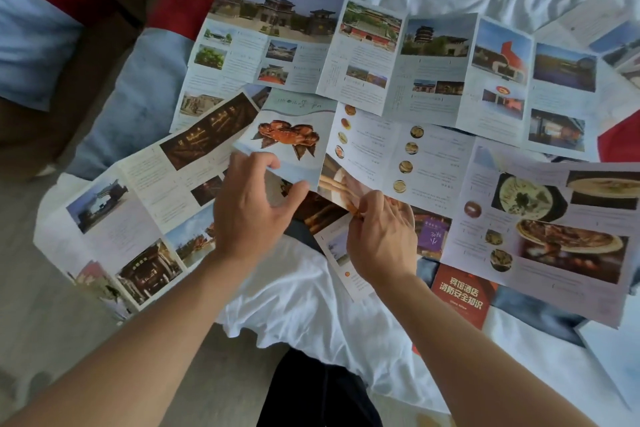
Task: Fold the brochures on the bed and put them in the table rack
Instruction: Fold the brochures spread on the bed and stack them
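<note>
Several unfolded brochures lie spread over the white bed (301,302). A food brochure (426,156) with a crab picture and round dish photos lies in the middle. My left hand (249,208) grips its left panel at the near edge, fingers curled over the paper. My right hand (381,236) pinches the near edge of the same brochure at a fold. A long brochure of temple photos (363,55) lies behind it. Another brochure with building photos (138,218) hangs over the bed's left edge. No table rack is in view.
A small red booklet (464,295) with white characters lies near my right forearm, under the food brochure's right end. A blue and red bed runner (138,107) crosses the bed on the left. A brown chair with a blue cushion (31,38) stands at far left.
</note>
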The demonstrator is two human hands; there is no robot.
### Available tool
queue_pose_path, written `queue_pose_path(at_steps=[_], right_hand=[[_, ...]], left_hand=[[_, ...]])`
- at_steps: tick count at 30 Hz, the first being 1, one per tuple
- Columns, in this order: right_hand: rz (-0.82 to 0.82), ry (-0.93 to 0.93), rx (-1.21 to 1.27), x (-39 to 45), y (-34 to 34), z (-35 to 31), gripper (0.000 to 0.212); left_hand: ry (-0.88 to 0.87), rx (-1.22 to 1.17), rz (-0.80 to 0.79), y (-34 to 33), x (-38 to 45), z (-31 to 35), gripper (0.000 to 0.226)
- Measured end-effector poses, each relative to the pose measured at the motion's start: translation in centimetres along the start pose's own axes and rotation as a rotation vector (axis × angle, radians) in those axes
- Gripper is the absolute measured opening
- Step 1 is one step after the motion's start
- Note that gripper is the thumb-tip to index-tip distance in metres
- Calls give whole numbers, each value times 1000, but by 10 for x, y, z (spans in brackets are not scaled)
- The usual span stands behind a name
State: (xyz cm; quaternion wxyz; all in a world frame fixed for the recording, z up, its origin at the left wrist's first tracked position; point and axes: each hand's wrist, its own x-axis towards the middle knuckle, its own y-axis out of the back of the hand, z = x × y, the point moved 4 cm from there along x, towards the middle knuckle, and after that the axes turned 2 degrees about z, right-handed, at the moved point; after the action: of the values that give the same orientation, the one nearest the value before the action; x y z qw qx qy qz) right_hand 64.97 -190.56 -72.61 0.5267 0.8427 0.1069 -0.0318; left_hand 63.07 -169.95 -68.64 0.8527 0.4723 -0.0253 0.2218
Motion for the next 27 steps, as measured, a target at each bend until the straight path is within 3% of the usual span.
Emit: queue_pose_path(at_steps=[2,5,6,10,14,19,27], right_hand=[[5,-10,4,-2,1,1,8],[-12,-14,13,-3,1,1,8],[-25,-19,15,-3,1,1,9],[-44,-16,15,-6,2,2,10],[-63,-8,19,-14,1,0,14],[-86,39,58,-23,-4,0,11],[-64,99,-36,-32,9,20,50]], left_hand=[[99,66,29,4,-1,-9,42],[467,129,54,10,4,-24,51],[489,168,26,9,9,-25,49],[315,49,-218,-6,22,-7,49],[313,-99,-516,-30,9,12,58],[490,-427,-534,-42,-8,36,25],[347,-590,-552,-56,-18,76,41]])
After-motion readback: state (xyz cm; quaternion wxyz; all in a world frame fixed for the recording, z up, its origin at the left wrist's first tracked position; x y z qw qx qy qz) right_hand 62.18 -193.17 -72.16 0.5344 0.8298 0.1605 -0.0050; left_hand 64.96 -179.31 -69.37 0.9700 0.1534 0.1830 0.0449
